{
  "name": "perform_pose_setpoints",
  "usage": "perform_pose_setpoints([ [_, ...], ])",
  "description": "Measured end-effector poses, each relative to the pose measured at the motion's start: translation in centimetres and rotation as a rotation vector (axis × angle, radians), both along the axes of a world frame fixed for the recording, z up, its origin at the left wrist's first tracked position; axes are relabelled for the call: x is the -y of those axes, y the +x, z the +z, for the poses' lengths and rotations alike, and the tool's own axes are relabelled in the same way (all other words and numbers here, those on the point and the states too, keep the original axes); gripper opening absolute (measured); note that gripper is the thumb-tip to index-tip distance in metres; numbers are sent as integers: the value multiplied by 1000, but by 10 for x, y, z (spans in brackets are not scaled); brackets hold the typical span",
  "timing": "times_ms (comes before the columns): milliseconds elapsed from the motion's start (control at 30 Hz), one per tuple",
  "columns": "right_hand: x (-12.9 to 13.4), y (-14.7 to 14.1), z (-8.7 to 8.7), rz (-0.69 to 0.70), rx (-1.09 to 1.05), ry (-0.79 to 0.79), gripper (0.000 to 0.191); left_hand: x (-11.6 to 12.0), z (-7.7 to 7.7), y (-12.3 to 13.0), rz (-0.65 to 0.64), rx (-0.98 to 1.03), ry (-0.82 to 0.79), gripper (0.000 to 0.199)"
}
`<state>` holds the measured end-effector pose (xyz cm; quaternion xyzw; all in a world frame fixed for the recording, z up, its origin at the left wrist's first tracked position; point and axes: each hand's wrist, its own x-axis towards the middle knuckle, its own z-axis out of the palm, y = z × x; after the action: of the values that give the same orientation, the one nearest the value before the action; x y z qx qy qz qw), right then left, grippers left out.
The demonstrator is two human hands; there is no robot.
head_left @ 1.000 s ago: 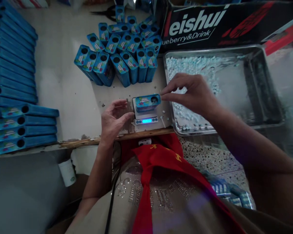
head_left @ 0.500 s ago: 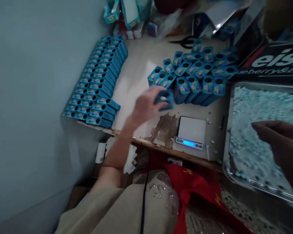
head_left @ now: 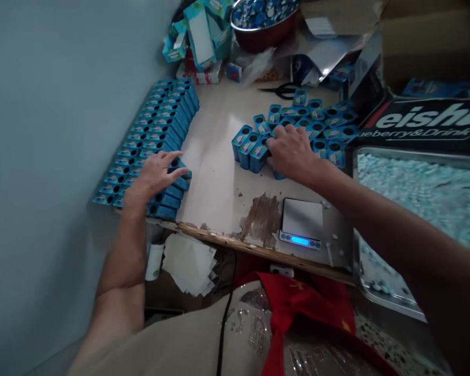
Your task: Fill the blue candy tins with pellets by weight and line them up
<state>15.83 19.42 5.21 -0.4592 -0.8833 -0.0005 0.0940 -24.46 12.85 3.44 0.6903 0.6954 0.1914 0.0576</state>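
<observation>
Over the near end of the left-hand rows of small blue boxes [head_left: 152,125], my left hand [head_left: 154,172] has its thumb and forefinger spread apart, with nothing held between them. The boxes stand packed side by side, each with a dark round hole in its top. My right hand [head_left: 292,151] reaches across the table into a looser group of the same boxes [head_left: 254,149]. Its fingers are curled down around one blue box [head_left: 279,175], which the hand mostly covers. A digital scale [head_left: 302,219] with a lit blue display lies below my right forearm, its plate bare.
A metal tray [head_left: 356,261] of pale blue-white pieces sits at the right. Scissors [head_left: 284,91], a red bowl [head_left: 258,39] of blue-and-silver items and opened blue cartons [head_left: 199,36] are at the back. A wall [head_left: 62,130] bounds the left. Paper sheets [head_left: 188,263] lie below the table edge.
My left hand has carried a blue box leftward to the rows and opened. My right hand has moved from above the tray to the loose boxes and closed around one.
</observation>
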Motion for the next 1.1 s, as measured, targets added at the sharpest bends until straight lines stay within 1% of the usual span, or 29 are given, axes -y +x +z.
perform_pose_setpoints([
  [100, -17, -13, 2, 14, -22, -70, 31, 6, -20, 13, 26, -33, -30, 26],
  [167, -15, -10, 8, 62, -45, -118, 35, 8, -25, 20, 56, -26, -31, 19],
  [233, -1, 3, 18, 90, -36, -167, 36, 9, -26, 23, 65, -8, -27, 18],
  [300, 21, 24, 26, 74, 7, -199, 32, 8, -26, 22, 44, -31, -32, 23],
  [400, 63, 62, 30, -52, 97, -220, 19, 1, -27, 15, 13, -143, -48, 32],
  [500, 96, 96, 22, -170, 130, -276, 12, -5, -25, 14, 31, -226, -65, 39],
  [567, 105, 115, 17, -201, 78, -312, 10, -2, -19, 21, 50, -264, -75, 43],
  [667, 106, 146, 12, -231, -103, -293, 16, 12, -1, 39, 55, -291, -28, 53],
  [733, 108, 166, 10, -240, -194, -249, 14, 25, 10, 55, 43, -272, 33, 57],
  [800, 117, 181, 5, -190, -151, -257, 7, 38, 14, 73, -2, -226, 70, 60],
  [867, 133, 185, -6, -72, 17, -312, 17, 48, 11, 93, -72, -155, 61, 59],
  [933, 151, 178, -18, 24, 195, -338, 25, 55, 1, 115, -121, -73, 21, 56],
  [1000, 167, 166, -30, 41, 304, -301, 31, 60, -11, 136, -128, -6, -18, 54],
  [1100, 179, 149, -42, -13, 370, -248, 38, 68, -25, 155, -119, 58, -47, 54],
])
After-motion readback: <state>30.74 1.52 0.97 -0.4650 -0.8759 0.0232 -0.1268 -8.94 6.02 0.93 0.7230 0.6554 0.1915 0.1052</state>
